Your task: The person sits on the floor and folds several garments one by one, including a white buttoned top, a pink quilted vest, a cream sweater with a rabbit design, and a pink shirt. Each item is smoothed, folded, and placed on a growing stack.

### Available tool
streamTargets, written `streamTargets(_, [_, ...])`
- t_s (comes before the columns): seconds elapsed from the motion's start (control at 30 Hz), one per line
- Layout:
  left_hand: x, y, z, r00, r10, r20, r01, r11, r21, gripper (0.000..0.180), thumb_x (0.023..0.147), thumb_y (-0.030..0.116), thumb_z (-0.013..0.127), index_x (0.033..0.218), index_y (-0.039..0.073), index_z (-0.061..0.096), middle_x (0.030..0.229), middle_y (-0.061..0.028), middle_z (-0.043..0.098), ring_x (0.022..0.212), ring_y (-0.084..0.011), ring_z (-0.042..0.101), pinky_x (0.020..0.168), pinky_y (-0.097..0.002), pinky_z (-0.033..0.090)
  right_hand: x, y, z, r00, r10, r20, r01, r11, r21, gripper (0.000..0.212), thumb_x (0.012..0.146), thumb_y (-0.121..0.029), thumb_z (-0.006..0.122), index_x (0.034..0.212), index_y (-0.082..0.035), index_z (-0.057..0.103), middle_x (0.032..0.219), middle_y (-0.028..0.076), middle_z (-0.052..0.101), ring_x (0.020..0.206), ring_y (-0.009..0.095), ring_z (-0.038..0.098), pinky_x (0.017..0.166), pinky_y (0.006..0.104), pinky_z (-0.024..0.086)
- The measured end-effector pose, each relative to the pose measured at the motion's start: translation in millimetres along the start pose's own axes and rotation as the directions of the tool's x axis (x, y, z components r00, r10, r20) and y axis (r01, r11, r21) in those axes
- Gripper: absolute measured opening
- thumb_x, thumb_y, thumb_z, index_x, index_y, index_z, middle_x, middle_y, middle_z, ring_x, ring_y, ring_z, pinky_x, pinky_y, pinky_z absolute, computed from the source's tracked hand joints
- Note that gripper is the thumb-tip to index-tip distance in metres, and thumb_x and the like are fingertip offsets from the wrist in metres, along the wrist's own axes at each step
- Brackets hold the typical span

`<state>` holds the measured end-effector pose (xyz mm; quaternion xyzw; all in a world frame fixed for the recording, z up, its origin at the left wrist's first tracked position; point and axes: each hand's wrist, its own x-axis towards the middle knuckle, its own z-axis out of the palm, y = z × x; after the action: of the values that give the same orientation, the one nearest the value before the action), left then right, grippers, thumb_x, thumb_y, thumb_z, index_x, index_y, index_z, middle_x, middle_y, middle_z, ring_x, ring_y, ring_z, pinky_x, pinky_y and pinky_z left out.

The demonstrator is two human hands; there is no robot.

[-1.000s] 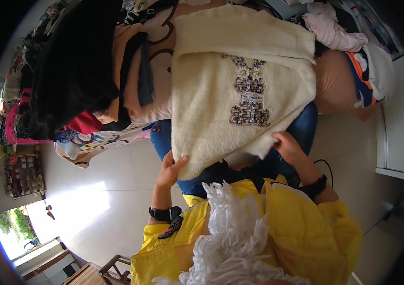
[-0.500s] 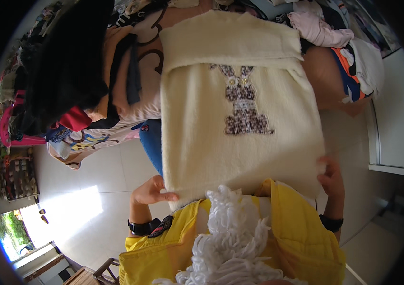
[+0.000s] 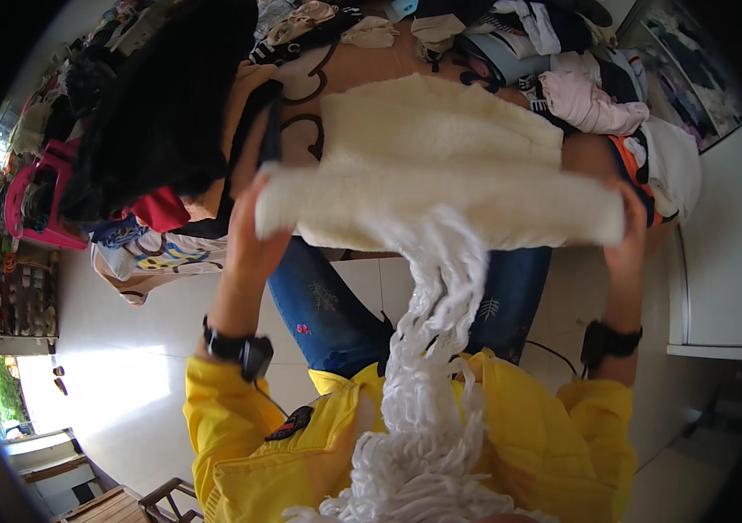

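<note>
A fluffy cream sweater [image 3: 440, 126] lies on the bed before me, its lower part lifted and folded back toward the far side. My left hand [image 3: 255, 228] grips the left end of the raised fold, and my right hand [image 3: 630, 228] grips its right end. The fold is blurred by motion. The rabbit patch seen on the front earlier is hidden under it. White yarn strands [image 3: 436, 322] hang down from me and reach up to the fold's near edge.
A black furry garment [image 3: 149, 122] lies heaped at the left, beside a pink plastic chair [image 3: 38, 196]. Several clothes, among them a pale pink one [image 3: 593, 105], are piled at the far right. The bed's brown patterned cover [image 3: 371, 65] shows beyond the sweater. A white cabinet [image 3: 715, 261] stands at the right.
Both hands have moved away from me, carrying the sweater's bottom edge up and over the rabbit patch. The sweater no longer covers my jeans.
</note>
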<state>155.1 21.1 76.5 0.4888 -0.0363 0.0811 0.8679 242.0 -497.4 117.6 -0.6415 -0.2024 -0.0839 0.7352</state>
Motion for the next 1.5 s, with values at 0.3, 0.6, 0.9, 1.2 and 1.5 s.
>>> streamTargets(0.3, [142,-84,32,0.935,0.355,0.003,-0.095,0.244,0.965,0.061,0.086,0.036,0.069,0.130,-0.003,0.051,0.124,-0.0235,0.055,0.120,-0.0348,0.051,0.104,-0.0413,0.038,126,149,24,0.968,0.005,-0.250,-0.219,0.496,-0.840,0.029,0.084,-0.030,0.070,0.088,-0.001,0.065,0.069,0.016,0.064,0.063,0.030,0.064,0.059,0.0391,0.047])
streamTargets(0.6, [152,-43,42,0.922,0.380,-0.078,-0.136,0.505,0.852,0.039,0.083,0.030,0.073,0.102,-0.003,0.064,0.090,-0.0168,0.070,0.080,-0.0249,0.067,0.072,-0.0336,0.051,151,123,6,0.953,-0.170,-0.250,-0.097,0.613,-0.784,0.031,0.086,-0.032,0.069,0.083,-0.001,0.065,0.071,0.017,0.065,0.065,0.033,0.063,0.061,0.0385,0.047])
streamTargets(0.9, [156,-65,52,0.753,0.589,0.294,-0.174,-0.253,0.952,0.037,0.082,0.018,0.072,0.115,0.004,0.061,0.111,-0.0158,0.064,0.105,-0.0355,0.060,0.091,-0.0442,0.047,140,158,-7,0.983,0.021,-0.181,-0.156,0.609,-0.778,0.048,0.085,-0.026,0.074,0.122,-0.003,0.055,0.095,0.014,0.069,0.086,0.023,0.066,0.076,0.0365,0.051])
streamTargets(1.2, [68,-117,155,0.765,0.268,0.586,-0.617,0.044,0.786,0.052,0.089,0.021,0.065,0.137,0.009,0.049,0.142,-0.0125,0.050,0.134,-0.0307,0.044,0.111,-0.0452,0.034,29,91,9,0.821,0.529,-0.215,-0.560,0.820,-0.117,0.059,0.088,-0.028,0.073,0.134,0.000,0.049,0.130,0.012,0.057,0.118,0.019,0.053,0.101,0.0322,0.040])
streamTargets(1.5, [64,-109,123,0.868,0.320,0.381,-0.485,0.379,0.788,0.042,0.088,0.018,0.063,0.128,0.008,0.058,0.137,-0.0154,0.053,0.134,-0.0321,0.044,0.109,-0.0442,0.036,70,20,59,0.777,0.624,-0.079,-0.619,0.781,0.082,0.063,0.082,-0.027,0.074,0.133,0.001,0.050,0.121,0.014,0.062,0.109,0.024,0.061,0.092,0.0357,0.050])
